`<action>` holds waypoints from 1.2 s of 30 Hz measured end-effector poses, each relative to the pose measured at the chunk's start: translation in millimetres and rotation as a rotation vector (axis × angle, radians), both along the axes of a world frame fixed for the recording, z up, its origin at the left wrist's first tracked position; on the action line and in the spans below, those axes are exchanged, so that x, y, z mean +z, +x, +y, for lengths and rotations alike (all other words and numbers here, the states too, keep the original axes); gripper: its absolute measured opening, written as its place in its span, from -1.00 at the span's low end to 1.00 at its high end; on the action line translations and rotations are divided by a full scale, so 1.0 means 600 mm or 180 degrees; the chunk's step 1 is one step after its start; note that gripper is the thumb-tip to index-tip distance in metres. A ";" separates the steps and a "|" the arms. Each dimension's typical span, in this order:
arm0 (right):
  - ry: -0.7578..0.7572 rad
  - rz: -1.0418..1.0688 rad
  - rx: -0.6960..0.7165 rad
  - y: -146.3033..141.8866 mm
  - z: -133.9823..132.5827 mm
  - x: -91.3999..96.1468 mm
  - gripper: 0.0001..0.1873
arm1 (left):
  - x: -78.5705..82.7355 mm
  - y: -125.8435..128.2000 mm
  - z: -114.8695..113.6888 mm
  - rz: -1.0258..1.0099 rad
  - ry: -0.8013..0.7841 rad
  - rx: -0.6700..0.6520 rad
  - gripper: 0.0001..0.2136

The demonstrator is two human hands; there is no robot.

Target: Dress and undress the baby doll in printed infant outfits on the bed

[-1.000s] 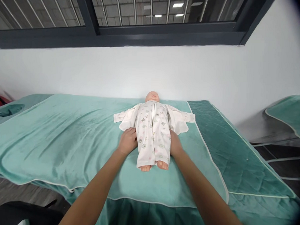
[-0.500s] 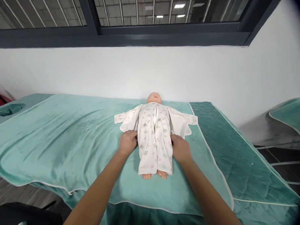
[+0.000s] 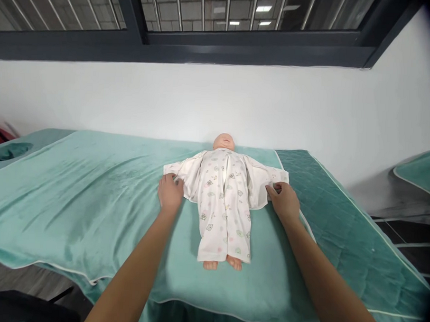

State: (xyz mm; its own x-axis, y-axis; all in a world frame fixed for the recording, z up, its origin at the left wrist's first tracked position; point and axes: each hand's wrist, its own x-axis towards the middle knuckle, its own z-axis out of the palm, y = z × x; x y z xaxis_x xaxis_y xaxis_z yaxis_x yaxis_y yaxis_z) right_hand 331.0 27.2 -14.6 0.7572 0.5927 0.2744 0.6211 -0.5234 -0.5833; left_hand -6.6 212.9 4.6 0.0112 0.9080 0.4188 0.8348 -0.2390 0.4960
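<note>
A baby doll (image 3: 224,142) lies on its back on a teal towel (image 3: 92,193), dressed in white printed trousers (image 3: 225,213). Under it a white jacket (image 3: 253,179) is spread open with both sleeves out to the sides. My left hand (image 3: 170,192) rests at the jacket's left sleeve, fingers curled onto the cloth edge. At the right sleeve my right hand (image 3: 283,199) pinches the cloth between its fingers. The doll's bare feet (image 3: 222,264) point toward me.
The towel covers a padded bed with a darker teal quilted cover (image 3: 340,223) on its right side. A white wall (image 3: 203,103) and a dark window frame (image 3: 191,46) stand behind. Another teal-covered bed (image 3: 423,172) is at the far right. Floor shows at lower left.
Both hands left the doll's hips and moved outward and up to the jacket's two sleeves. The jacket's sides now lie spread wider.
</note>
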 end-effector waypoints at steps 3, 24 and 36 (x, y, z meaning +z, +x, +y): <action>-0.0172 0.0274 -0.0072 -0.009 0.010 0.012 -0.56 | 0.003 0.005 -0.005 0.0183 -0.0150 0.0157 -0.67; 0.0807 0.0794 0.1362 -0.085 0.168 0.185 -0.57 | 0.004 -0.002 0.030 -0.0056 -0.0281 0.0157 -0.84; 0.0224 0.1570 0.1989 -0.051 0.167 0.172 -0.58 | 0.025 0.013 0.069 -0.1080 -0.0302 0.0534 -0.78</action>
State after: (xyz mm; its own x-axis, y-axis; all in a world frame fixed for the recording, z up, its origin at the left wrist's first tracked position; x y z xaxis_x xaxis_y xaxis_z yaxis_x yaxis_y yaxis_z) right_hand 300.4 127.3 88.6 0.3344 0.9413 0.0468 0.4490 -0.1155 -0.8860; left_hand 0.9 254.5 19.7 -0.2656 0.9203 0.2873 0.6431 -0.0529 0.7640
